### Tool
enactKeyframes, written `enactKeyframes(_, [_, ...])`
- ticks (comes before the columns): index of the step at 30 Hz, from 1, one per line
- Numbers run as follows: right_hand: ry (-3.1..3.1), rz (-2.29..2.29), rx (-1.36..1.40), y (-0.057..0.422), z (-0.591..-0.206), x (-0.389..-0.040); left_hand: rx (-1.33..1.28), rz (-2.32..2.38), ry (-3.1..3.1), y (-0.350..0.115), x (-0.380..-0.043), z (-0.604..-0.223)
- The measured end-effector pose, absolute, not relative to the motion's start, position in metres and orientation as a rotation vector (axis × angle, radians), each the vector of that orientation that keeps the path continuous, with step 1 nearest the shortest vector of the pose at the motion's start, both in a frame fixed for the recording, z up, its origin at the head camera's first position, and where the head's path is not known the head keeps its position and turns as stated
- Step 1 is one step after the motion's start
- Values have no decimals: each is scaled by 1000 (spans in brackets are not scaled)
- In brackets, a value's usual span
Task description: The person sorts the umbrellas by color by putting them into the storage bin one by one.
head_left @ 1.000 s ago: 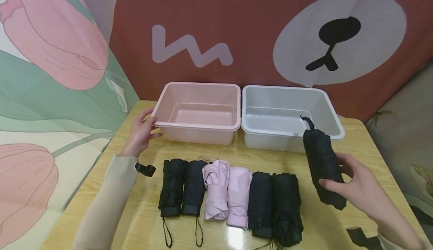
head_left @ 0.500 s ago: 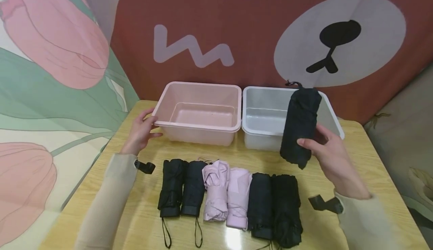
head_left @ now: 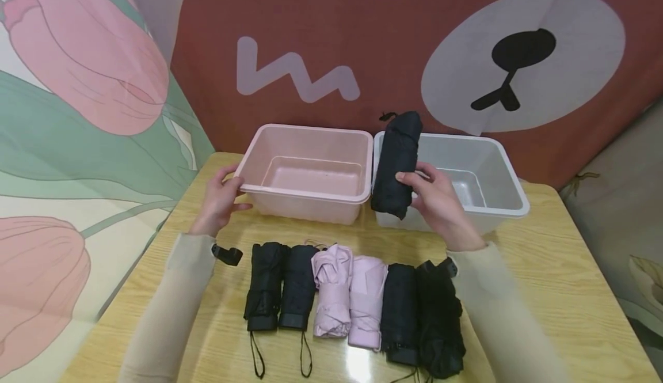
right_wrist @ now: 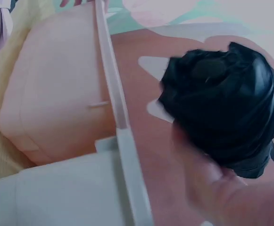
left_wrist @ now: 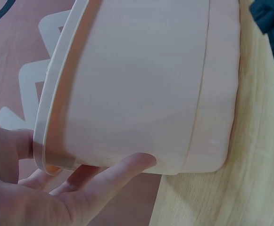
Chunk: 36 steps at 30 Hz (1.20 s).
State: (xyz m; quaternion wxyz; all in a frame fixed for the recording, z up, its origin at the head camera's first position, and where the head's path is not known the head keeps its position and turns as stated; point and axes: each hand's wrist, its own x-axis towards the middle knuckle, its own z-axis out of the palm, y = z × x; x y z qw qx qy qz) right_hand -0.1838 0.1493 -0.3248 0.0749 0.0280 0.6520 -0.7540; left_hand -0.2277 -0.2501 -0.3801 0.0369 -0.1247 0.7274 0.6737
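My right hand (head_left: 440, 204) grips a folded black umbrella (head_left: 397, 161), thumb on its near side. It is held up over the left end of the white plastic bin (head_left: 489, 170), close to where the two bins meet. In the right wrist view the umbrella's crumpled end (right_wrist: 217, 103) faces the camera. At the pink plastic bin (head_left: 305, 207), my left hand (head_left: 220, 198) holds the front left corner. The left wrist view has the thumb at the rim (left_wrist: 52, 94) and a finger along the outer wall. Nothing lies inside the pink bin.
Several folded umbrellas lie in a row on the wooden table (head_left: 559, 291) before the bins: black ones (head_left: 263, 285) at left, two pink ones (head_left: 331, 296) in the middle, black ones (head_left: 399, 314) at right. A wall with a bear print (head_left: 383, 55) stands behind.
My right hand has lifted the black umbrella from the table's right side and carried it left across the white bin. My left hand has stayed at the pink bin's corner.
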Motion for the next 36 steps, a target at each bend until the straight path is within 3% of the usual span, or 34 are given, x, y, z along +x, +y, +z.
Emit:
enactKeyframes(17, [2299,-1903,246,113,-333,-228,-427,2080,2243,-246,-229,-384])
enactKeyframes(36, [2482,-1715,221,101,-334,-246,-435,2059,2248,-247,-230,-385])
